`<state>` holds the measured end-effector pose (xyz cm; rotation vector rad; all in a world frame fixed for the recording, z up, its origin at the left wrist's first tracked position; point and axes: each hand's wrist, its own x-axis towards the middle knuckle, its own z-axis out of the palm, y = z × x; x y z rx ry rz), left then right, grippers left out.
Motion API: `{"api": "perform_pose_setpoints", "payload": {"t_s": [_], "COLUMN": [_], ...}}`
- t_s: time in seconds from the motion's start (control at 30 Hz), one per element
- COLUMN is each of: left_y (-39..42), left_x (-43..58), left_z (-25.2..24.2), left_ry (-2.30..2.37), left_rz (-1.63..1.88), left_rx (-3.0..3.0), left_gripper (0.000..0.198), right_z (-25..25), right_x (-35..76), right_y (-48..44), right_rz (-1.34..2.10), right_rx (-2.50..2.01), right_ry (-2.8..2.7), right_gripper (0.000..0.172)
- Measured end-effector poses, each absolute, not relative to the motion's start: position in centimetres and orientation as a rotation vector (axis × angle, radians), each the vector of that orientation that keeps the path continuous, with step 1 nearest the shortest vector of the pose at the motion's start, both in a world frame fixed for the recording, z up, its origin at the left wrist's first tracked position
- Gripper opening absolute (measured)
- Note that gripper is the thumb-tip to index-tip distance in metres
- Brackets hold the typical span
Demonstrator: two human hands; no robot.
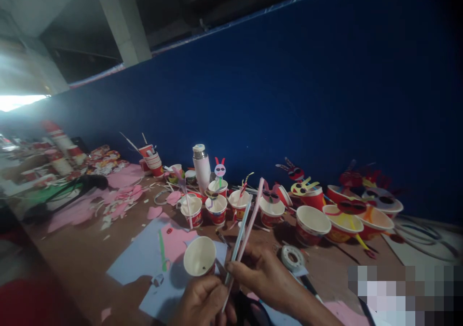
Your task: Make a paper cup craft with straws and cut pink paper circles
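Two drinking straws, a pink one point(254, 216) and a light blue one point(241, 227), stand slanted upward side by side. My right hand point(262, 274) pinches them around their lower middle. Closed near their bottom ends is my left hand point(207, 298), thumb against the straws. Just behind my left hand stands a white-lined paper cup point(200, 256); a few small dark specks lie inside. Black scissor-like handles point(253, 310) show below my right hand, partly hidden; whether I hold them I cannot tell.
Several red paper cups point(313, 224) decorated with paper faces and straws line the back. A white thermos point(201, 169) stands among them, before a blue partition point(271, 99). A tape roll point(292, 257) lies at right. Blue paper point(133, 251) and pink scraps point(125, 198) cover the left.
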<state>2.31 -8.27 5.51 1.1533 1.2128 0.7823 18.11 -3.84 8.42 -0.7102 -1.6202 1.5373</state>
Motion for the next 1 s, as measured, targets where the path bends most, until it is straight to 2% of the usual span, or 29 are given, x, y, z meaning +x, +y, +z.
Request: {"api": "perform_pose_setpoints", "payload": {"t_s": [0.37, 0.6, 1.0], "left_y": [-8.0, -8.3, -8.3], "left_x": [1.8, 1.4, 1.3], "left_z": [4.1, 5.3, 5.0], "left_ry": [1.101, 1.079, 0.906], "left_rz": [0.737, 0.637, 0.593], "left_rx": [1.138, 1.276, 1.123], "left_gripper": [0.045, 0.043, 0.035], "right_z": [7.9, 7.9, 7.3], "right_x": [17.8, 18.3, 18.8], "right_y": [-3.6, -3.7, -3.4], "right_rz": [1.579, 1.549, 1.686], "right_rx": [-0.695, -0.759, -0.810], "right_ry": [-1.684, -1.796, -1.773], "right_gripper": [0.015, 0.016, 0.015]}}
